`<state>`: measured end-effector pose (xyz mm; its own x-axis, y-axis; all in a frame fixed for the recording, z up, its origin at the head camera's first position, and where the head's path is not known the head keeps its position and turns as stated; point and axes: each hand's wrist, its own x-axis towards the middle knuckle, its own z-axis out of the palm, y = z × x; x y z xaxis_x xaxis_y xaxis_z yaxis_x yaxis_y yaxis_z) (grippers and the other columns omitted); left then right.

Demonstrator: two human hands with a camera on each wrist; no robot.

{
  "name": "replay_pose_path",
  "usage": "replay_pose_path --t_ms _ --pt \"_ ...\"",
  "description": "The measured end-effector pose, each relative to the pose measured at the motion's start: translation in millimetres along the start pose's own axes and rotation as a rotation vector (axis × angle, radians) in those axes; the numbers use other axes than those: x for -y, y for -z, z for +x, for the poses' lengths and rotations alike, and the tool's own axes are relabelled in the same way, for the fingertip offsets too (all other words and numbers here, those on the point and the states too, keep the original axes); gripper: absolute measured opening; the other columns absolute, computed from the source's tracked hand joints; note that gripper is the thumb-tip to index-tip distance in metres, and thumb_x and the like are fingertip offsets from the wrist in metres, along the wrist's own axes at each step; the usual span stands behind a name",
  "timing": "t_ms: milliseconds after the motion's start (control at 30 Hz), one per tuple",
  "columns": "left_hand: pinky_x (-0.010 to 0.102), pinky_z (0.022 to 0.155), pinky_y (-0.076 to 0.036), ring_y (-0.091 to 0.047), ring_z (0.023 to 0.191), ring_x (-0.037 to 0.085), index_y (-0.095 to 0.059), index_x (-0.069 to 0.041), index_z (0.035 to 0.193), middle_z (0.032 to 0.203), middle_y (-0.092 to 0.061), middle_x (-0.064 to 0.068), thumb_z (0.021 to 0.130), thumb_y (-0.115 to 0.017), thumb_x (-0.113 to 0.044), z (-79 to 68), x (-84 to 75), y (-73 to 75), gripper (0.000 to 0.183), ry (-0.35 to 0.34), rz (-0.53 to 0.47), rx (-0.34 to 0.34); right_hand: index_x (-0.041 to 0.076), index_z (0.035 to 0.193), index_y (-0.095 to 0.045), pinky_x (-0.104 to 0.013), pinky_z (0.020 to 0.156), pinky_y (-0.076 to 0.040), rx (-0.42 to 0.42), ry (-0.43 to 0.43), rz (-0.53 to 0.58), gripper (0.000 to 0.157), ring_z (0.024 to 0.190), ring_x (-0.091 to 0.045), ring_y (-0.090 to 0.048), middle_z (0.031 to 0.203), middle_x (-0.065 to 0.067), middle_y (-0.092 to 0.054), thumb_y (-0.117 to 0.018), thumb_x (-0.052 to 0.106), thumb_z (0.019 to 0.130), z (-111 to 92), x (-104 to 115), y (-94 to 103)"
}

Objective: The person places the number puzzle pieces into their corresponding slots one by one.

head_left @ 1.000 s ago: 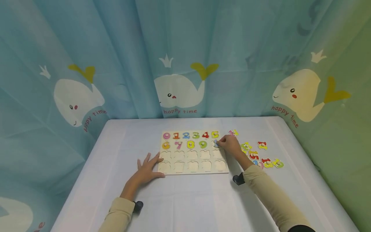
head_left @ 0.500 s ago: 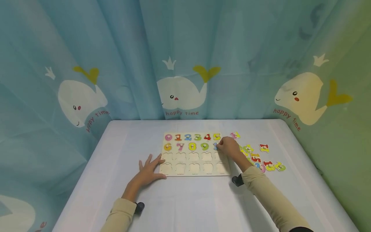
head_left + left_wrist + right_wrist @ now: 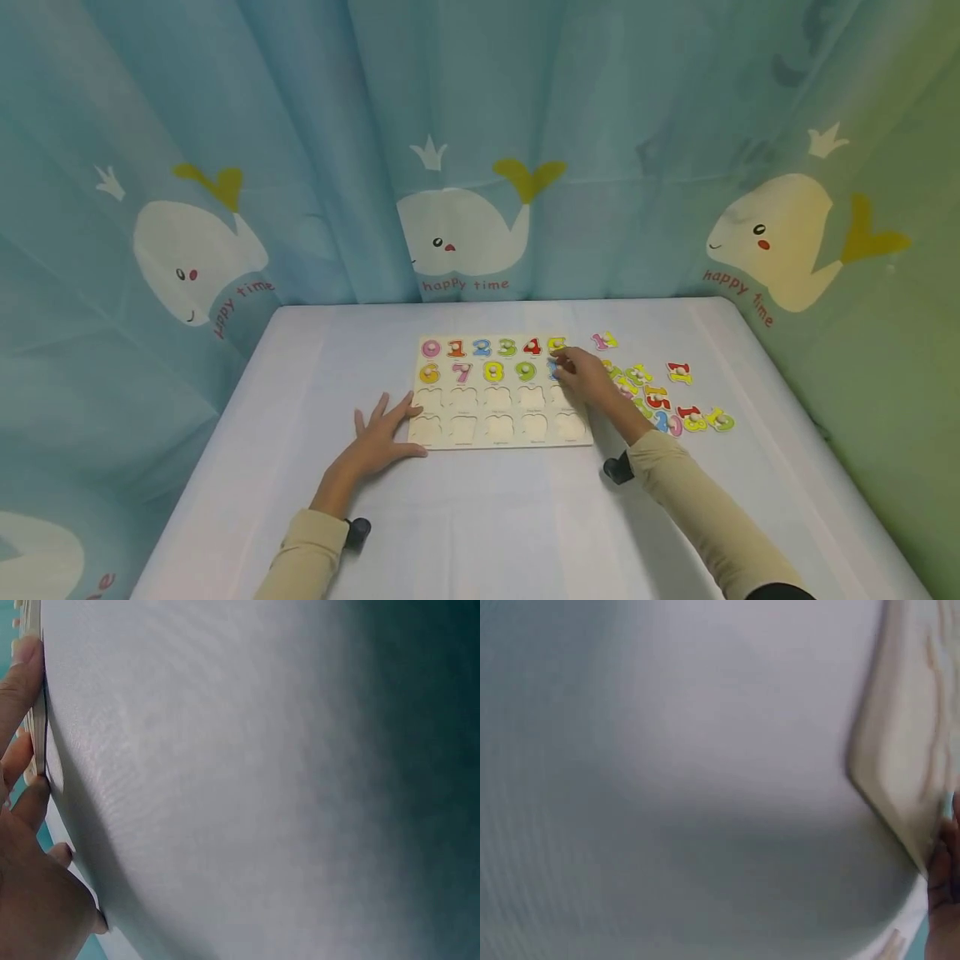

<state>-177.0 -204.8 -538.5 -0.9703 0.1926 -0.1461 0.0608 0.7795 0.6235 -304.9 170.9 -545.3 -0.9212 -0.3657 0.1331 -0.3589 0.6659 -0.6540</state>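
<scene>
The blue number piece (image 3: 553, 369) is at about two o'clock on the number board (image 3: 480, 409), whose long way runs from nine to three. It sits at about nine o'clock from the right hand (image 3: 588, 379), the nearer one, with fingers bent over it, but I can't tell if they pinch it. The left hand (image 3: 377, 442), spread wide, just touches the board's eight o'clock side, and loose pieces (image 3: 657, 399) lie near four o'clock from the right hand on the table (image 3: 487, 517).

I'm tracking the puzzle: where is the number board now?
In the head view, the number board lies on the table below the middle whale, with the left hand at the board's left edge and loose number pieces to its right.
</scene>
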Motion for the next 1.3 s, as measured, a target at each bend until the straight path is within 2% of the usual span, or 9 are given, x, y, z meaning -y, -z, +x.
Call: replay_pose_path --t_ms 100,167,300,433,533,633,800,1067,1300 --pt "0.063 0.101 0.017 -0.001 0.14 0.04 -0.049 -0.013 0.137 0.152 -0.026 0.013 0.071 -0.077 -0.047 -0.2 -0.6 0.8 0.08 -0.009 0.003 0.006 0.004 0.127 -0.057 -0.042 0.077 -0.05 0.0 -0.025 -0.017 0.039 0.095 -0.027 -0.061 0.115 -0.014 -0.062 -0.064 0.016 0.09 -2.2 1.6 8.8" --pt "0.064 0.1 0.017 -0.001 0.14 0.04 -0.046 -0.012 0.139 0.151 -0.028 0.013 0.071 -0.078 -0.047 -0.6 -1.0 1.2 0.083 -0.016 0.002 0.005 0.005 0.127 -0.058 -0.042 0.075 -0.05 -0.04 -0.049 -0.033 0.037 0.095 -0.028 -0.061 0.118 -0.014 -0.061 -0.061 0.017 0.092 -4.6 1.3 17.3" --pt "0.064 0.1 0.017 -0.002 0.14 0.041 -0.039 -0.009 0.143 0.148 -0.035 0.011 0.071 -0.078 -0.045 -1.5 -1.2 1.8 0.089 -0.031 -0.001 -0.002 0.002 0.12 -0.061 -0.04 0.071 -0.048 -0.193 -0.092 -0.09 0.028 0.093 -0.03 -0.059 0.113 -0.017 -0.063 -0.056 0.013 0.095 -11.5 -7.8 36.6" --pt "0.064 0.1 0.016 -0.003 0.14 0.04 -0.038 -0.009 0.144 0.147 -0.036 0.011 0.071 -0.078 -0.046 -3.0 -1.1 2.1 0.091 -0.028 0.003 -0.004 -0.002 0.115 -0.062 -0.035 0.057 -0.042 -0.339 -0.124 -0.077 0.024 0.074 -0.03 -0.056 0.104 -0.019 -0.066 -0.052 0.011 0.097 -19.9 -20.8 56.8" --pt "0.065 0.1 0.016 -0.003 0.14 0.041 -0.04 -0.009 0.143 0.148 -0.035 0.012 0.071 -0.077 -0.047 -3.7 -1.4 2.6 0.09 -0.028 0.009 -0.004 -0.004 0.113 -0.062 -0.039 0.06 -0.043 -0.397 -0.152 -0.05 0.024 0.076 -0.034 -0.057 0.101 -0.021 -0.066 -0.05 0.01 0.097 -25.9 -28.3 72.1" --pt "0.065 0.1 0.016 -0.003 0.14 0.041 -0.041 -0.009 0.142 0.149 -0.033 0.013 0.071 -0.077 -0.047 -2.7 -0.6 2.7 0.089 -0.031 0.003 -0.004 -0.005 0.116 -0.059 -0.048 0.079 -0.046 -0.36 -0.211 -0.049 0.026 0.099 -0.039 -0.057 0.107 -0.022 -0.065 -0.049 0.01 0.097 -31.6 -35.7 85.4" --pt "0.064 0.1 0.017 -0.001 0.14 0.04 -0.044 -0.011 0.141 0.15 -0.031 0.011 0.071 -0.077 -0.047 -0.6 1.6 1.8 0.086 -0.03 -0.003 0.002 -0.005 0.123 -0.055 -0.053 0.086 -0.044 -0.218 -0.307 -0.124 0.03 0.115 -0.043 -0.048 0.119 -0.024 -0.059 -0.049 0.01 0.097 -44.7 -51.9 101.4" --pt "0.065 0.099 0.017 -0.002 0.139 0.041 -0.047 -0.011 0.139 0.151 -0.029 0.012 0.071 -0.077 -0.046 -1.2 1.8 1.1 0.082 -0.039 -0.011 -0.003 -0.005 0.125 -0.054 -0.057 0.093 -0.038 -0.299 -0.419 -0.09 0.032 0.115 -0.046 -0.046 0.125 -0.029 -0.052 -0.041 0.008 0.099 -70.6 -76.5 121.9" --pt "0.064 0.1 0.017 -0.001 0.14 0.041 -0.049 -0.011 0.137 0.152 -0.026 0.012 0.072 -0.077 -0.046 -2.5 -0.4 4.1 0.079 -0.026 -0.004 0.003 -0.005 0.127 -0.052 -0.059 0.093 -0.037 -0.258 -0.452 -0.084 0.034 0.115 -0.045 -0.044 0.125 -0.028 -0.052 -0.042 0.012 0.099 -88.2 -87.5 128.4"
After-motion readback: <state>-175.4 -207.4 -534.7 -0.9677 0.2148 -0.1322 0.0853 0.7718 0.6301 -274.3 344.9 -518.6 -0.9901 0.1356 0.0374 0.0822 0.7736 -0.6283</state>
